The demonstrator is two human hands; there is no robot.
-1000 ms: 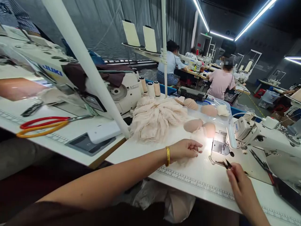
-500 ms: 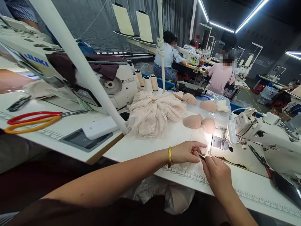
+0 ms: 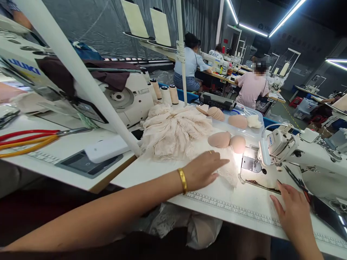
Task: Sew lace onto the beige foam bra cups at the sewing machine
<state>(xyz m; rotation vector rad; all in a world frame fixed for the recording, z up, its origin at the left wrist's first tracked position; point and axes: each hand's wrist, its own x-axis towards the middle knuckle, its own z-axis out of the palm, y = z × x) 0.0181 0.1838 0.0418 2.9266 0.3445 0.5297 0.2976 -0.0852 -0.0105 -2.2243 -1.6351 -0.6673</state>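
My left hand (image 3: 204, 171), below a gold bracelet (image 3: 182, 181), has its fingers stretched out over a piece of sheer pale lace (image 3: 229, 173). Whether the fingertips touch the lace, I cannot tell. To the right, my right hand (image 3: 294, 204) hovers by the front of the sewing machine (image 3: 287, 144), thumb and forefinger apart. A small dark tip shows at its forefinger; what it belongs to is hidden. Two beige moulded cups (image 3: 219, 139) lie behind the lace, left of the lit needle plate (image 3: 251, 163).
A heap of cream lace (image 3: 176, 131) lies left of the cups. Dark scissors (image 3: 295, 177) and a black phone-like slab (image 3: 328, 216) rest at the right. Red-and-yellow-handled shears (image 3: 32, 141) lie left. A white pole (image 3: 78, 76) slants across. Co-workers sit beyond.
My hands have moved apart from the small dark tool they met at. The left went left over the lace, its fingers opening; the right went right, past the needle plate.
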